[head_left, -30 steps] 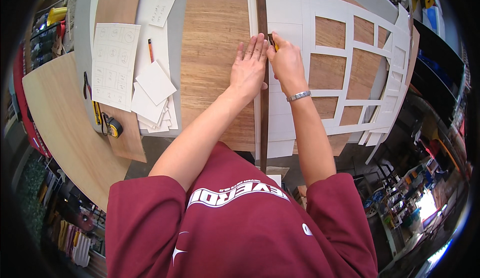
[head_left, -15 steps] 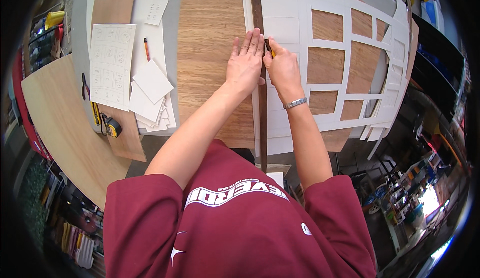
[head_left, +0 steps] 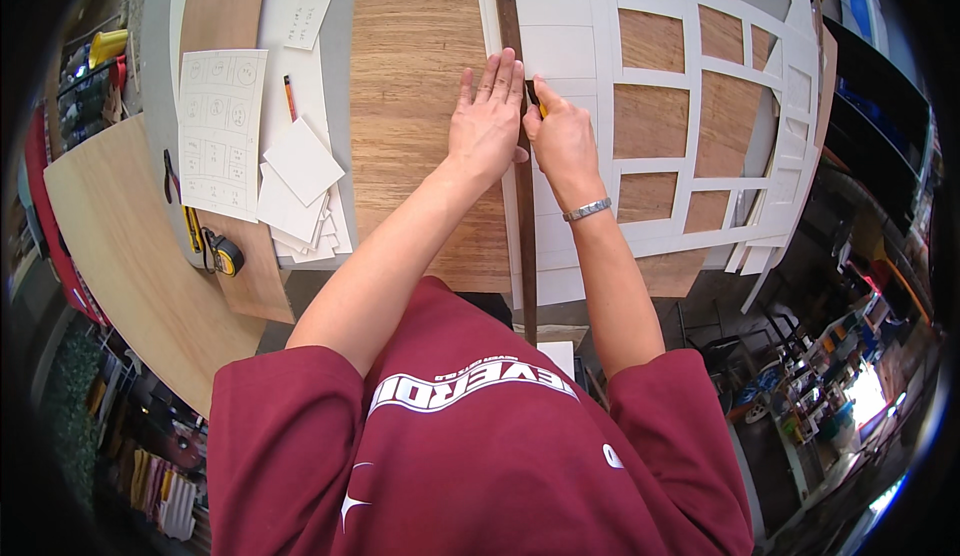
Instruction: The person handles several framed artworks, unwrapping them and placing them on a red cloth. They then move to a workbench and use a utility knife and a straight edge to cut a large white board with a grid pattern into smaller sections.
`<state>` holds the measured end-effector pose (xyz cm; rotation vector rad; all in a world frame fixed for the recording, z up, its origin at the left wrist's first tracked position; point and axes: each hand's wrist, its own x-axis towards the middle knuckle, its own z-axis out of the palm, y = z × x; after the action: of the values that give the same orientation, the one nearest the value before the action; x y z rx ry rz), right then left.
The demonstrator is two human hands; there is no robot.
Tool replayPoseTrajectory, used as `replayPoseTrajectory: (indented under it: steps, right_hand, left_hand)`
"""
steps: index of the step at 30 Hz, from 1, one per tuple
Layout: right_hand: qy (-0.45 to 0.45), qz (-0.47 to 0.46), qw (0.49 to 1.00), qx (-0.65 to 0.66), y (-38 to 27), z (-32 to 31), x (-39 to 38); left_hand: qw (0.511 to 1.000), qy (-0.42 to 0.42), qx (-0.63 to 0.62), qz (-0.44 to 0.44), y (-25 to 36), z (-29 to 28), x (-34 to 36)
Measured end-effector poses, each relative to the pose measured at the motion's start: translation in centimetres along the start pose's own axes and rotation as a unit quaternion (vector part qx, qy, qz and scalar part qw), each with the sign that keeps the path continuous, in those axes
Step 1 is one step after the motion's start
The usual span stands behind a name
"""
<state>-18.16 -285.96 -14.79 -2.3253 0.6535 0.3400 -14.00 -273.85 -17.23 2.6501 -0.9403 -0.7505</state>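
Observation:
My left hand (head_left: 484, 136) lies flat on a long dark straightedge (head_left: 528, 246), its fingers stretched out and the thumb reaching across the bar. The straightedge runs away from me over a white board (head_left: 562, 274). Just right of it, my right hand (head_left: 565, 151) is closed round a yellow and black utility knife (head_left: 538, 104). The knife sits against the bar's right side; its blade tip is too small to make out. Further right, the white board has several rectangular openings, with brown wood showing through most of them.
Left of the bar lies a brown plywood panel (head_left: 425, 86). Beyond it are white card pieces (head_left: 303, 160), a pencil (head_left: 290, 98), a sheet with drawings (head_left: 220, 131), a tape measure (head_left: 224, 254) and pliers (head_left: 170, 176). A pale curved wood panel (head_left: 130, 226) juts out at the left.
The whole view has shifted slightly. Both hands keep nearly the same places along the straightedge, and the knife stays in my right hand.

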Motion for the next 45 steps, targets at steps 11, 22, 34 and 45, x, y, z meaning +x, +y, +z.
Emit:
replayPoseTrajectory:
  steps: [11, 22, 34, 45]
  right_hand:
    - [0.018, 0.026, 0.995, 0.096, 1.8, 0.0, -2.3]
    - [0.045, -0.011, 0.995, 0.088, 2.2, 1.2, -2.8]
    - [-0.004, 0.002, 1.000, -0.008, 0.7, 0.0, -1.7]
    - [-0.008, -0.010, 1.000, -0.006, 1.4, 0.3, -3.2]
  left_hand:
    - [1.000, 0.031, 0.000, 0.000, 0.6, 0.5, -1.3]
    - [0.999, 0.017, -0.033, 0.016, 0.6, 1.5, -2.5]
    - [1.000, -0.014, -0.009, -0.021, 1.8, 1.6, -2.3]
    - [1.000, 0.011, -0.007, -0.013, 1.7, 1.5, -2.4]
